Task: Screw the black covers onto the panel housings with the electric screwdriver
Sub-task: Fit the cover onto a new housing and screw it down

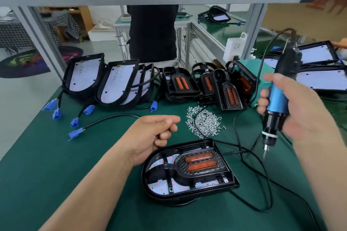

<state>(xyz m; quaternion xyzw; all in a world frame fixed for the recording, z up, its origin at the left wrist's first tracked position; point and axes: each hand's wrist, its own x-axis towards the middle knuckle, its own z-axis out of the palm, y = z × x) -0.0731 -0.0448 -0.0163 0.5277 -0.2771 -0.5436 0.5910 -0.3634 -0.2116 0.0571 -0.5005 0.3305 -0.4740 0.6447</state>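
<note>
R hand (300, 110) is wrapped round the blue body of the electric screwdriver (277, 99), held upright in the air w/ bit pointing down, near the bench's right edge and just right of the near panel housing (187, 196). L hand (155, 137) hovers over the workbench (75, 174) mid-bench. Its fingers are curled in w/ thumb on index, nothing visible in it.

The housing lies flat toward the near edge, w/ a black cover (201, 163) w/ 2 orange lenses seated in it. Can't tell if any screws are in.

Loose screw pile (203, 122) sits just beyond the housing, near L fingertips. Along the far edge are approx 3 open housings (84, 75) w/ white LED boards at the left and covered ones (178, 84) beside them to the right. Blue connectors (56, 112) trail toward the left edge. A black cable (242, 154) loops on the bench below the screwdriver.
</note>
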